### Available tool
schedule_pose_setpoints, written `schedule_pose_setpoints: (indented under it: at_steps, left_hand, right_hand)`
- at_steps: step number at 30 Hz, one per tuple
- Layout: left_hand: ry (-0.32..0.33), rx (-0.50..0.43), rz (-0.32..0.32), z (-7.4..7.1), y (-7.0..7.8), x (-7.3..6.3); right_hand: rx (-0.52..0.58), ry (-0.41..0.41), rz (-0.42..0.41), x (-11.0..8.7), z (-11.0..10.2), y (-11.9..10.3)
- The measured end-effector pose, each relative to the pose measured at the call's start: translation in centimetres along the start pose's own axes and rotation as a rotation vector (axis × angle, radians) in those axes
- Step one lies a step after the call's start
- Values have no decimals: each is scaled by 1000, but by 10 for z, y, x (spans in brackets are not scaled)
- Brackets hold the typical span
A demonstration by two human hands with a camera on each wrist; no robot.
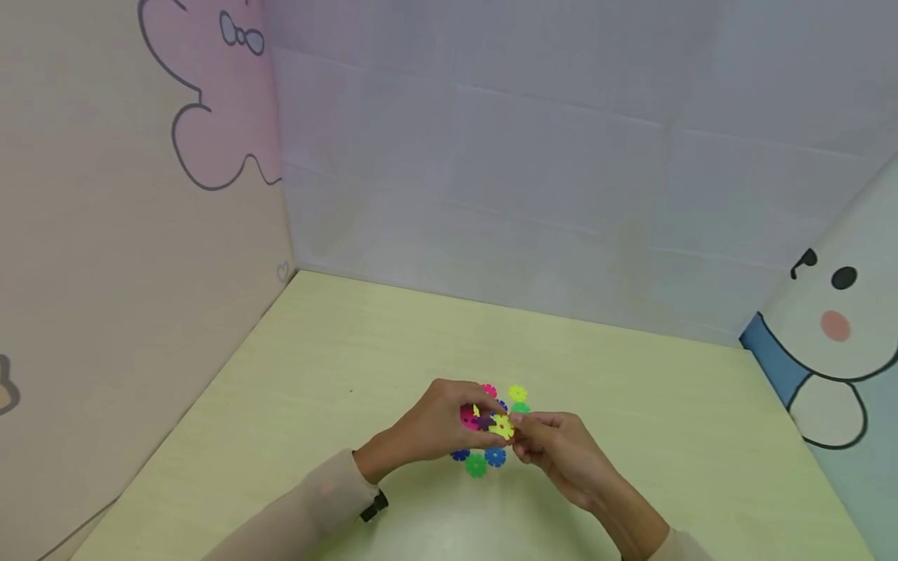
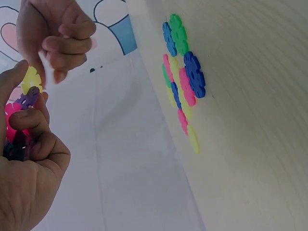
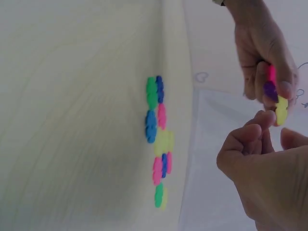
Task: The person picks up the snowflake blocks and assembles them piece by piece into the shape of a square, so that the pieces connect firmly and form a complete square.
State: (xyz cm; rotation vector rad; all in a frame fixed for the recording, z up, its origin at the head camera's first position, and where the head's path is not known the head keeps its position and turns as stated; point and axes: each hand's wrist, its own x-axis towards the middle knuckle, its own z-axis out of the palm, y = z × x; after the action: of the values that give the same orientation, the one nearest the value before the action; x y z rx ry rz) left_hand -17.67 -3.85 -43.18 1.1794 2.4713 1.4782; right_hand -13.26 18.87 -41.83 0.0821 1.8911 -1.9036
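Note:
My left hand [image 1: 438,421] grips a short chain of notched, flower-shaped plastic discs above the table. In it are a pink disc [image 1: 468,418], a purple disc [image 2: 30,97] and, at the outer end, a yellow disc [image 1: 501,426]. Something dark [image 2: 15,150] shows inside the left palm, partly hidden by fingers. Close against the yellow disc's free edge is my right hand [image 1: 561,456], its fingers loosely bent. In the right wrist view a fingertip meets that edge, while the thumb [image 3: 291,138] stands apart from it.
Several loose discs lie on the pale table [image 1: 351,343] under the hands, among them a green disc [image 1: 476,466], a blue disc [image 1: 495,456] and a loose yellow disc [image 1: 517,393]. A pale back wall [image 1: 491,171] and printed side panels [image 1: 835,374] border the table.

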Motion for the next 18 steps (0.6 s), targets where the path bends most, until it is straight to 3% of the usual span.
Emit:
schedule_pose_setpoints:
  at_steps: [2,5,7,9,11,18]
  left_hand:
    - [13,-6,-25,-3,0,-2]
    - [36,-11,-69,-7,-1,-4]
    - [41,-6,-95,-8,-1,-5]
    - [36,0,-113,-8,-2,-6]
    - [29,3,-119,-8,-3,-7]
    - [40,13,-106,-10,-4,-5]
  right_hand:
    - [-156,97,-14,6,1,8]
    - [-506,219,-64,17,4,27]
    - [-753,247,-119,22,7,39]
    - [-922,251,-184,26,11,47]
    - [-1017,245,-235,27,14,51]
    - [-1113,265,-281,29,20,47]
